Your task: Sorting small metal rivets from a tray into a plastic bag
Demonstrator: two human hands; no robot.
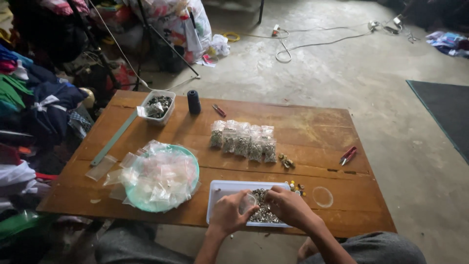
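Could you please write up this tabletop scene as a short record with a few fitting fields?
Setting: low wooden table on a concrete floor
Left hand: holds a small clear bag over the white tray
Right hand: fingers down in the small metal parts in the tray
Filled bags: row of packets at table centre
Empty bags: heaped on a green plate
Tools: red snips, dark thread spool, green ruler
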